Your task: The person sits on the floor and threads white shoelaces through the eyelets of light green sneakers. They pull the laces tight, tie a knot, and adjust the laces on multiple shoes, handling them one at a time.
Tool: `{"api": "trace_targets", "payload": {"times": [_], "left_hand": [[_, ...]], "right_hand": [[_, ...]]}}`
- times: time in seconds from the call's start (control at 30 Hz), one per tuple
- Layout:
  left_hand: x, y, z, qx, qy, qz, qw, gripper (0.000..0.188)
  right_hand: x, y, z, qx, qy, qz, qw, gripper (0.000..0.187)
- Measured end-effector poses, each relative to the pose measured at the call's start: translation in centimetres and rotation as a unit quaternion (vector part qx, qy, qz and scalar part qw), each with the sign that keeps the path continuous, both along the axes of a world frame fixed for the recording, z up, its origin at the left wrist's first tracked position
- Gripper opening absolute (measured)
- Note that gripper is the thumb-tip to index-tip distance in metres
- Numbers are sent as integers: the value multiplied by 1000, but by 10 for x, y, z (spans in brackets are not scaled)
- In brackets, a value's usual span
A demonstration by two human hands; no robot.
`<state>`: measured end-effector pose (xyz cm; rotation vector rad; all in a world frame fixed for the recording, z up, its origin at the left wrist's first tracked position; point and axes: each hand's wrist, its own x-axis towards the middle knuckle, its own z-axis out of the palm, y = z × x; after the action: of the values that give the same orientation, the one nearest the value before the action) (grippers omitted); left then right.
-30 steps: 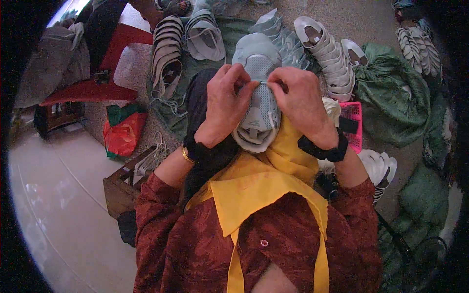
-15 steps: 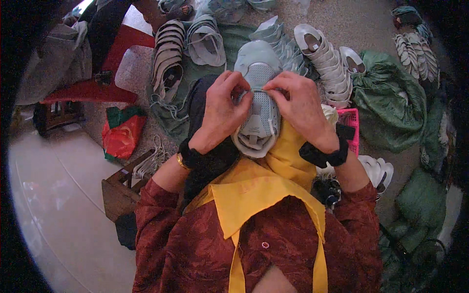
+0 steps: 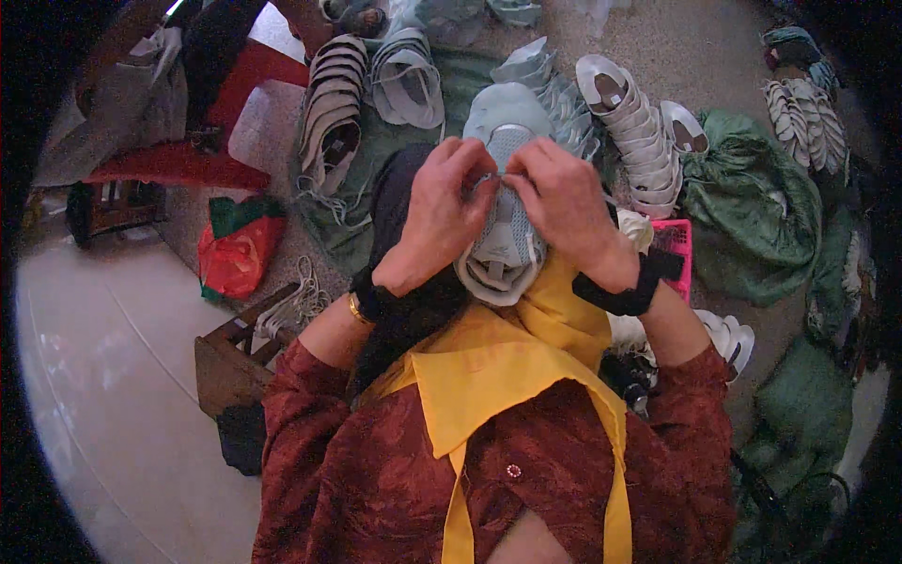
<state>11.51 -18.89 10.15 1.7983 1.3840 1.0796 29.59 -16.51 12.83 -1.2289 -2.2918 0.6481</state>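
Note:
A pale grey-blue shoe upper [image 3: 507,108] lies over my lap, its rounded toe pointing away from me and its padded collar near the yellow apron. Above its perforated tongue, my left hand [image 3: 434,211] is closed in a pinch. My right hand [image 3: 571,211] pinches from the other side, fingertips almost meeting the left ones. Between them shows a small pale piece of shoelace [image 3: 497,177], mostly covered by the fingers. Both wrists wear black bands.
Nested shoe uppers [image 3: 334,103] stand at the far left, with white stacked uppers [image 3: 639,132] at the far right. A green sack [image 3: 747,207] and a pink basket [image 3: 674,246] are to the right. White laces [image 3: 299,310] hang over a wooden stool [image 3: 230,362] at left.
My two hands have come closer together over the tongue, their fingertips now nearly touching. The shoe upper appears slightly further right in the view.

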Motion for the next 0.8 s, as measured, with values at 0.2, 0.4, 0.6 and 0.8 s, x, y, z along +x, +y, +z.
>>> {"api": "trace_targets", "payload": {"times": [0.2,0.4,0.6,0.8], "left_hand": [[1,5,0,-25,-15,-13,999,13],[-3,16,5,-59,5,-68,996,13],[-14,27,-2,-122,-49,-117,984,11],[-25,25,5,-155,-42,-111,981,12]], "right_hand": [[1,1,-10,-49,55,-18,997,10],[3,2,-14,-45,102,-42,993,11],[4,1,-18,-45,126,-39,990,13],[6,-1,-9,-25,88,-42,995,16]]}}
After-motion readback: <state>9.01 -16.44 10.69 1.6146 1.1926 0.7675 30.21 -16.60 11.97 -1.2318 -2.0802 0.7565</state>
